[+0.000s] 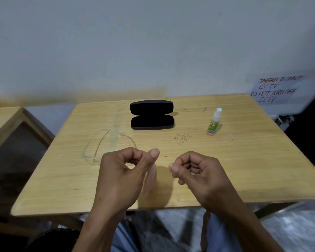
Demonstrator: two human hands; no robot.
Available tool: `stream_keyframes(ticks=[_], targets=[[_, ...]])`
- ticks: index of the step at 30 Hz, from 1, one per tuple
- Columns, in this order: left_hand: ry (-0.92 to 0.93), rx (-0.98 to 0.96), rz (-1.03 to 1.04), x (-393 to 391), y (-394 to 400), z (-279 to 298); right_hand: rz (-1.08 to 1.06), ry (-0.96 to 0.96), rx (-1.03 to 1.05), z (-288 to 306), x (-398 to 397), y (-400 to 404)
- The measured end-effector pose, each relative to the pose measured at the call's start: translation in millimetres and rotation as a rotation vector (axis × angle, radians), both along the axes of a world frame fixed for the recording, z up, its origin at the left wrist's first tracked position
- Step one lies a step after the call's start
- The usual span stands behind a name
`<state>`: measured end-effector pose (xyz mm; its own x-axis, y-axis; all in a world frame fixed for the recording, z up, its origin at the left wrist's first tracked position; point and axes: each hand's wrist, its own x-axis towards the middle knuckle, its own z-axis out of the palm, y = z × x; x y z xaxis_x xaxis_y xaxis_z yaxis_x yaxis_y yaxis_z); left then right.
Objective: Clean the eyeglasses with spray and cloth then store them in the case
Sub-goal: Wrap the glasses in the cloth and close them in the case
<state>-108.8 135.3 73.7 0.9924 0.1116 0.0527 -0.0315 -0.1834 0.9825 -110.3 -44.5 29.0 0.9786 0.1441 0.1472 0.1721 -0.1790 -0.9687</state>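
Head view: a second wooden table (4, 120) is seen at far left, apart from the main wooden table (244, 170). On the main table's left part, the clear-framed eyeglasses (96, 151) are laid with temples unfolded and pointing away toward the wall; the lenses sit nearest the table's front, just left of the left hand (124, 171). That hand is held above the table, fingers curled in and thumb up; something pale and blurred is seen beside its thumb, but what it is, and whether it is gripped, cannot be told. Farther back, at centre, the black case (151, 115) is lying open, both halves showing. The right hand (195, 171) is curled loosely, with nothing visibly held in it. Scratched lettering is noted on the tabletop between case and hands. The spray bottle (214, 122) is standing upright to the right of the case, well apart from both hands. A handwritten paper notice (278, 90) is fixed to the wall at far right.
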Motion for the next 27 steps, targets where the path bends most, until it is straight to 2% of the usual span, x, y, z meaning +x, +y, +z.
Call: stream_keyframes(ticks=[4, 8, 14, 17, 19, 22, 27], targets=[[-0.006, 0.035, -0.030, 0, -4, 4, -0.020, 0.012, -0.146, -1, -3, 16], [-0.025, 0.047, -0.041, 1, 1, 11, 0.015, -0.053, -0.093, 1, 2, 22], [-0.051, 0.174, -0.058, 5, 15, 11, 0.081, 0.039, 0.070, 14, 12, 5], [-0.045, 0.136, -0.074, 5, 12, 10, 0.155, 0.118, 0.184, 19, 14, 2], [-0.047, 0.110, -0.086, 5, 10, 11, 0.183, 0.118, 0.154, 22, 13, 3], [-0.035, 0.080, -0.098, 4, 11, 12, 0.114, 0.060, 0.083, 22, 12, 2], [-0.041, 0.093, -0.094, 4, 14, 14, 0.089, 0.077, 0.094, 27, 14, -5]])
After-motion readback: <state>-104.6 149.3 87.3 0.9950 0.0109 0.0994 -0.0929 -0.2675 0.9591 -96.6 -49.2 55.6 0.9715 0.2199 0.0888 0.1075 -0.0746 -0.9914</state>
